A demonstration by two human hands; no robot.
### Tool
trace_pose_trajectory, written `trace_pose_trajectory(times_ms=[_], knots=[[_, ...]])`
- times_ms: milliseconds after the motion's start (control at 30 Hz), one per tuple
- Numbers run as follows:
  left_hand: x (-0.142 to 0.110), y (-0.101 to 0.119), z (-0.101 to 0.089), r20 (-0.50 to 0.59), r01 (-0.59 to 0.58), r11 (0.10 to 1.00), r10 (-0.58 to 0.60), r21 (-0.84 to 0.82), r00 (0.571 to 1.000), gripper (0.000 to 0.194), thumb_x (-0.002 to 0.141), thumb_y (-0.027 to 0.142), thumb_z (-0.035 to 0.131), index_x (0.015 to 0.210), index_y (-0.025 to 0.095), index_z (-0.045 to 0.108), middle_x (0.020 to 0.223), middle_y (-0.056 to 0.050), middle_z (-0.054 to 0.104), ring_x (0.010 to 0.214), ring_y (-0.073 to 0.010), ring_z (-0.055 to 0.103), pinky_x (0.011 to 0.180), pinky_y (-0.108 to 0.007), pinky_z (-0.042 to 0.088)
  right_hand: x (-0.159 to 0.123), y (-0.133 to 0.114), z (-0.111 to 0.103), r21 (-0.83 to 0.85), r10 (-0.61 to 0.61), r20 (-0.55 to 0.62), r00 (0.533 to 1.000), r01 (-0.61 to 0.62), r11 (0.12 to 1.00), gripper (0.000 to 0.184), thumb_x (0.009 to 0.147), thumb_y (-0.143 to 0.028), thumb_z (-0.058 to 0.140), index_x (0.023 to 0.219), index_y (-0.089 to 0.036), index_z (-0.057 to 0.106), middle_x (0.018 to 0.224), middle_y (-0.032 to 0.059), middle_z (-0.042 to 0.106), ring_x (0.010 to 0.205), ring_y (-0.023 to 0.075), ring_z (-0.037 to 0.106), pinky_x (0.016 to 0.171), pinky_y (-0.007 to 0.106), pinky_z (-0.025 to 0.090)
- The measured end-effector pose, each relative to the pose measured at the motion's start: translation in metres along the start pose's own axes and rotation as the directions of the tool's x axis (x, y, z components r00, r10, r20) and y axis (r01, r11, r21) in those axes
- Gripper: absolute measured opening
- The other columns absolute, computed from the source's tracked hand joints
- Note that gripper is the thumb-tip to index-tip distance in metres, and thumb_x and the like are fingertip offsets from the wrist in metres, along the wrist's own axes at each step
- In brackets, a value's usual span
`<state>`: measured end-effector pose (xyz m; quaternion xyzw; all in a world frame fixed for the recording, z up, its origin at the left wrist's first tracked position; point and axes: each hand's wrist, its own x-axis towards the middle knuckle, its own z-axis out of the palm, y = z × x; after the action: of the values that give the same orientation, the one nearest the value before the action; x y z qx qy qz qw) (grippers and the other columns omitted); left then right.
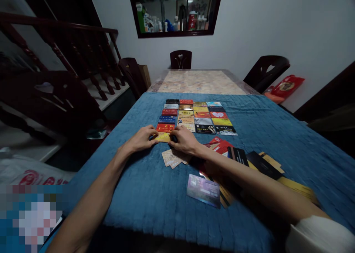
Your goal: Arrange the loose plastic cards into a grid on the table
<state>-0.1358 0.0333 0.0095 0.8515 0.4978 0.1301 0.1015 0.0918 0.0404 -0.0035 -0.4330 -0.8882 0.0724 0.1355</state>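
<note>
You're in a home, prob. the dining rm: cloth-covered table [133, 194] w/ wooden chairs [181, 59] round it, stair railing [59, 22] on the left, glass-shelved cabinet [175, 12] in the wall [244, 31].

Both my bare forearms extend forward, converging at the hands. My left hand [144, 137] and my right hand [183, 139] face each other, slightly apart, fingers bent and pointing inward; the right forearm crosses diagonally.

head cam, worn | looks forward-down, 12 o'clock to plain white wall [244, 16] | close above blue plush tablecloth [138, 194], 6 o'clock | sole view
</note>
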Motion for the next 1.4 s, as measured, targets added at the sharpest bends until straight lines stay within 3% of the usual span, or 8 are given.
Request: trace_pose_trajectory(times_ms=[400,667,800,933,1067,1200,1400], knots=[[0.0,0.001,0.0,0.01,-0.012,1.0,0.012,0.015,1.0,0.022,0.086,0.029,0.065,0.101,0.015,0.074,0.109,-0.011,0.067,0.1,-0.0255,0.064,0.091,-0.039,0.05,-0.004,0.006,-0.01,0.014,-0.014,0.0,1.0,0.014,1.0,0.027,0.092,-0.031,0.062,0.111,-0.016,0.072,0.114,0.0138,0.068,0.103,0.0263,0.059,0.087,0.036,0.045],[-0.001,0.007,0.0,-0.126,-0.075,0.995,0.083,0.064,0.989,0.023,0.088,0.028,0.061,0.101,0.014,0.074,0.106,-0.012,0.068,0.099,-0.0255,0.063,0.091,-0.04,0.052,-0.026,0.037,-0.026,0.022,-0.059,-0.088,0.994,0.061,0.998,0.024,0.091,-0.025,0.062,0.111,-0.018,0.074,0.108,0.012,0.07,0.1,0.0259,0.056,0.087,0.039,0.043],[-0.001,0.019,0.001,-0.208,-0.133,0.988,0.148,0.082,0.967,0.022,0.089,0.024,0.057,0.099,0.014,0.073,0.101,-0.011,0.068,0.095,-0.024,0.062,0.086,-0.039,0.053,-0.044,0.053,-0.027,0.012,-0.108,-0.127,0.986,0.11,0.994,0.023,0.09,-0.022,0.061,0.11,-0.017,0.074,0.107,0.0121,0.07,0.097,0.0262,0.054,0.086,0.04,0.043],[-0.002,0.042,0.007,-0.23,-0.249,0.965,0.261,0.081,0.938,0.019,0.091,0.024,0.057,0.098,0.015,0.071,0.097,-0.01,0.068,0.092,-0.0229,0.06,0.085,-0.04,0.052,-0.065,0.058,-0.026,0.031,-0.143,-0.152,0.978,0.149,0.988,0.024,0.096,-0.03,0.057,0.112,-0.02,0.072,0.109,0.0117,0.07,0.1,0.0275,0.053,0.084,0.041,0.043],[-0.006,0.066,0.011,-0.142,-0.329,0.942,0.336,0.07,0.931,0.02,0.088,0.026,0.061,0.103,0.016,0.069,0.1,-0.009,0.067,0.096,-0.0239,0.059,0.087,-0.041,0.051,-0.078,0.05,-0.023,0.022,-0.193,-0.115,0.974,0.197,0.98,0.034,0.096,-0.039,0.058,0.124,-0.021,0.068,0.128,0.0123,0.066,0.114,0.0317,0.049,0.091,0.047,0.043],[-0.01,0.079,0.009,-0.018,-0.326,0.94,0.329,0.098,0.944,0.022,0.086,0.031,0.063,0.101,0.016,0.069,0.097,-0.009,0.065,0.093,-0.0242,0.058,0.085,-0.041,0.049,-0.082,0.041,-0.019,-0.019,-0.213,-0.028,0.977,0.212,0.977,0.048,0.095,-0.048,0.059,0.136,-0.023,0.061,0.142,0.0123,0.059,0.129,0.0365,0.041,0.099,0.054,0.039],[-0.014,0.084,0.005,0.132,-0.302,0.944,0.286,0.13,0.949,0.03,0.084,0.041,0.066,0.103,0.018,0.068,0.097,-0.009,0.064,0.092,-0.0252,0.059,0.083,-0.039,0.046,-0.083,0.038,-0.02,0.003,-0.232,0.031,0.972,0.232,0.973,0.056,0.095,-0.058,0.054,0.138,-0.023,0.059,0.141,0.0131,0.059,0.131,0.0376,0.04,0.101,0.057,0.035]])
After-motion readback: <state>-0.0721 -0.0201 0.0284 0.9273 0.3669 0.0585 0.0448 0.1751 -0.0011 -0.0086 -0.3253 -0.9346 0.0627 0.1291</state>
